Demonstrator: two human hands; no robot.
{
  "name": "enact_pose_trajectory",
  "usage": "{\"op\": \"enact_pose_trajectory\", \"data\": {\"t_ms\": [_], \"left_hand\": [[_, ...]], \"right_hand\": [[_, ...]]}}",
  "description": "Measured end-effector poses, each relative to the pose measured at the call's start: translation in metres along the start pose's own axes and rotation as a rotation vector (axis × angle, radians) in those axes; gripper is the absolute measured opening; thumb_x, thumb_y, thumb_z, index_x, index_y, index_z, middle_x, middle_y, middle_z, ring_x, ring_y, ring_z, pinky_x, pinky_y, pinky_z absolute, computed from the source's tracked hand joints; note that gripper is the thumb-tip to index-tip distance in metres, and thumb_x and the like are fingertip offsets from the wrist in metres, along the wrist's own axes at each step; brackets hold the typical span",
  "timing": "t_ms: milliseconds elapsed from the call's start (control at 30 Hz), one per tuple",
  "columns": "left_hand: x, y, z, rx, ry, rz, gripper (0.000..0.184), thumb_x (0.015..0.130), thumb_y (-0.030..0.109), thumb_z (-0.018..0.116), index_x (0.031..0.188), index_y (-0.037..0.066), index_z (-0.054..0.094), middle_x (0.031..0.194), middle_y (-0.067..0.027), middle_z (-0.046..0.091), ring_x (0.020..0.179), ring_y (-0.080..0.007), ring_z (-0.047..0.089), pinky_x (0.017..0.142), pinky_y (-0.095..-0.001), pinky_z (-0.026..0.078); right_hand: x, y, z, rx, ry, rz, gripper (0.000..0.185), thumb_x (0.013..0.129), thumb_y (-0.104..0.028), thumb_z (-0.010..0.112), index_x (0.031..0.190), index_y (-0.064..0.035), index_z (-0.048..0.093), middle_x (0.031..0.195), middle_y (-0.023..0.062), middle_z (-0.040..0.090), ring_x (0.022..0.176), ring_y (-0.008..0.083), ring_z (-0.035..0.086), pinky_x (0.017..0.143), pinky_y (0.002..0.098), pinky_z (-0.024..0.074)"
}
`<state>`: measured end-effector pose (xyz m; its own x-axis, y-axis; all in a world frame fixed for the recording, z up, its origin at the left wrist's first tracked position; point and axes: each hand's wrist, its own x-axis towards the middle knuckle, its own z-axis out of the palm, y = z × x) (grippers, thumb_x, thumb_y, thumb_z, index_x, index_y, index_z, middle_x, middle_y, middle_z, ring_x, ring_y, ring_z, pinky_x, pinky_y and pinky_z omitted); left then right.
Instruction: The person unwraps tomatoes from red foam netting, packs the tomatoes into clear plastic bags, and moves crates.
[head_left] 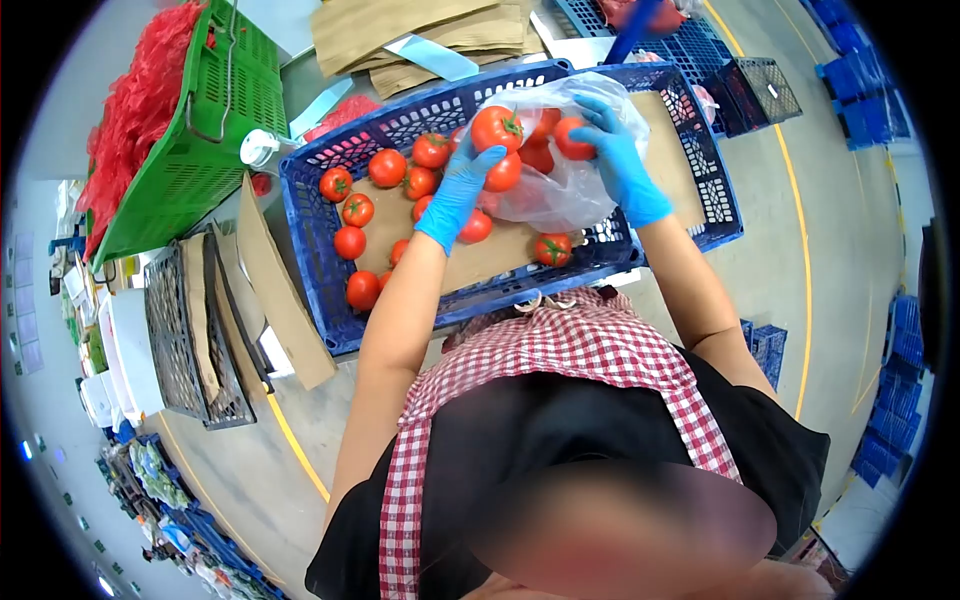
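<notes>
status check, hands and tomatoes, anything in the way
Left hand holding a tomato. Right hand at clear bag, more tomatoes inside. No obstruction visible.

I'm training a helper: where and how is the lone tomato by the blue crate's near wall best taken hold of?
Probably by its round sides, from above and slightly left: the tomato lies stem end up, with bare cardboard to its left and the plastic bag close on its far side.

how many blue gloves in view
2 thin blue gloves: one on the left hand, holding a round red tomato; one on the right hand, touching a translucent plastic bag.
</notes>
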<state>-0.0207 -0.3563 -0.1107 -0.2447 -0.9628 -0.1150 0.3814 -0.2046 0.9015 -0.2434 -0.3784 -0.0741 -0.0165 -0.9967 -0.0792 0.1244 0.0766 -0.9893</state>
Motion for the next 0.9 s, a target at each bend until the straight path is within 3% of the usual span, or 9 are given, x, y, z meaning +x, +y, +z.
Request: {"op": "enact_pose_trajectory", "data": {"t_ms": [133,233,267,400,533,633,700,767,900], "left_hand": [[0.004,0.007,0.017,0.062,0.023,0.034,0.061,0.082,0.029,0.067,0.134,0.009,0.040,0.127,-0.0076,0.049,0.113,-0.0198,0.051,0.094,-0.0327,0.044],[0.001,0.014,0.029,-0.470,-0.021,-0.314,0.065,0.082,0.036,0.066,0.134,0.011,0.037,0.123,-0.0096,0.051,0.110,-0.0231,0.053,0.090,-0.0384,0.048],[-0.002,0.016,0.035,-0.543,-0.095,-0.304,0.067,0.082,0.041,0.065,0.134,0.011,0.036,0.120,-0.0111,0.052,0.108,-0.0254,0.054,0.087,-0.0432,0.050],[0.017,-0.004,0.057,-0.582,-0.097,-0.255,0.063,0.080,0.035,0.069,0.131,0.012,0.040,0.118,-0.0077,0.053,0.108,-0.0222,0.053,0.088,-0.0389,0.049],[0.023,-0.009,0.066,0.133,-0.020,0.068,0.062,0.076,0.012,0.070,0.131,0.007,0.043,0.126,-0.0094,0.050,0.116,-0.0188,0.049,0.096,-0.0301,0.042],[0.021,-0.016,0.060,0.565,-0.099,0.193,0.059,0.071,0.011,0.073,0.126,0.008,0.051,0.119,-0.0093,0.056,0.110,-0.0177,0.052,0.093,-0.0302,0.043],[0.022,-0.012,0.051,0.464,-0.174,0.151,0.048,0.074,0.011,0.068,0.120,0.003,0.056,0.112,-0.0111,0.061,0.103,-0.0176,0.057,0.085,-0.0304,0.047],[0.015,0.026,0.023,0.379,-0.245,0.045,0.043,0.077,0.013,0.066,0.117,0.002,0.058,0.108,-0.0110,0.063,0.098,-0.0178,0.059,0.081,-0.0312,0.049],[-0.014,0.026,-0.090,0.808,0.431,0.187,0.063,0.075,0.037,0.070,0.124,0.002,0.052,0.117,-0.0177,0.057,0.103,-0.0269,0.058,0.081,-0.0375,0.048]], "right_hand": [[-0.019,0.002,0.004,-0.945,-0.182,-0.508,0.055,0.068,-0.022,0.068,0.120,-0.0091,0.053,0.110,0.0191,0.056,0.108,0.0317,0.052,0.092,0.0391,0.0424],[-0.039,-0.011,0.011,-1.447,-0.474,-0.144,0.056,0.066,-0.029,0.070,0.116,-0.0097,0.054,0.098,0.0201,0.061,0.098,0.0347,0.057,0.087,0.0409,0.0453],[-0.046,-0.012,0.005,-1.626,-0.461,-0.393,0.048,0.067,-0.032,0.069,0.107,-0.0091,0.058,0.090,0.0186,0.063,0.087,0.0349,0.060,0.080,0.0416,0.0476],[-0.051,-0.053,0.002,-1.772,-0.727,-0.114,0.031,0.070,-0.028,0.067,0.093,-0.0086,0.062,0.085,0.0154,0.063,0.077,0.0326,0.061,0.069,0.0422,0.0483],[-0.066,-0.060,-0.004,-1.358,-0.254,-0.507,0.021,0.071,-0.013,0.063,0.091,-0.0074,0.063,0.080,0.0137,0.063,0.073,0.0307,0.061,0.065,0.0392,0.0485],[-0.078,-0.082,-0.003,-1.034,-0.194,-0.249,0.027,0.072,-0.005,0.057,0.098,-0.0064,0.063,0.080,0.0125,0.063,0.070,0.0250,0.062,0.066,0.0342,0.0488],[-0.077,-0.064,-0.018,-0.528,-0.136,-0.211,0.026,0.071,0.003,0.056,0.096,-0.0021,0.064,0.085,0.0003,0.065,0.071,0.0068,0.054,0.068,0.0220,0.0434],[-0.084,-0.073,-0.019,-0.166,-0.075,0.005,0.024,0.071,0.005,0.054,0.092,-0.0005,0.064,0.088,0.0016,0.065,0.071,0.0048,0.053,0.069,0.0200,0.0424],[-0.092,-0.081,-0.031,0.109,-0.257,0.070,0.044,0.067,0.004,0.055,0.111,-0.0003,0.059,0.099,0.0060,0.064,0.075,0.0034,0.051,0.071,0.0172,0.0395]]}}
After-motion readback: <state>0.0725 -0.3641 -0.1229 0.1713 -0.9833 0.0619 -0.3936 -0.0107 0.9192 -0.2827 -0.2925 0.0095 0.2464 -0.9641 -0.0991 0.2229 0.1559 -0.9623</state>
